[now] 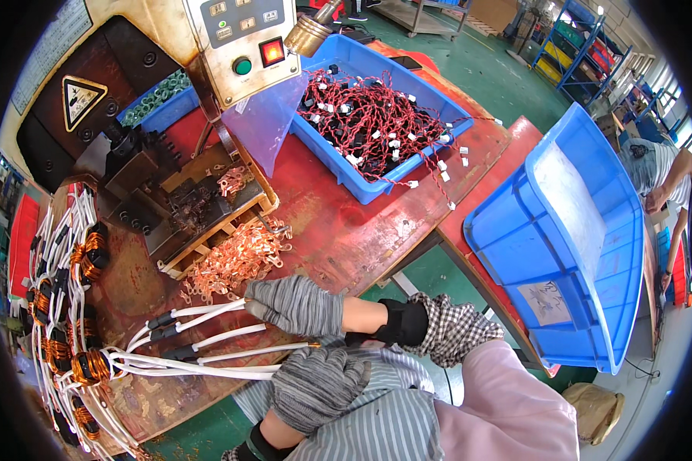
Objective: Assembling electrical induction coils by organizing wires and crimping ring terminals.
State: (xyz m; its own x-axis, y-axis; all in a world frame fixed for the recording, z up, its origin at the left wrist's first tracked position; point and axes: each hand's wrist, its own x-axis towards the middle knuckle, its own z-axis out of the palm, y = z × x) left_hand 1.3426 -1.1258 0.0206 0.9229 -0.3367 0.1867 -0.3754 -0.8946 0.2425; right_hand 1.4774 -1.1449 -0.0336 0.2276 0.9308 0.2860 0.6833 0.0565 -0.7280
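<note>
My right hand [298,305], in a grey knitted glove, closes on the ends of white wires [215,310] beside a pile of copper ring terminals [234,261]. Below it, my left hand [321,389], gloved alike, is wrapped round more white wires [200,370] close to my striped apron. Between the hands runs one white wire whose bare copper tip [314,345] shows. These wires lead left to black-cored coils wound with copper wire [91,367], bunched at the table's left edge. Fingertips of both hands are partly hidden.
A press machine [131,92] with a control panel [242,54] stands at the table's back left. Beyond the pile, a blue bin [354,180] holds red-black twisted leads with white connectors. Another blue bin [561,253] stands tilted at the right. Someone else [661,173] works at far right.
</note>
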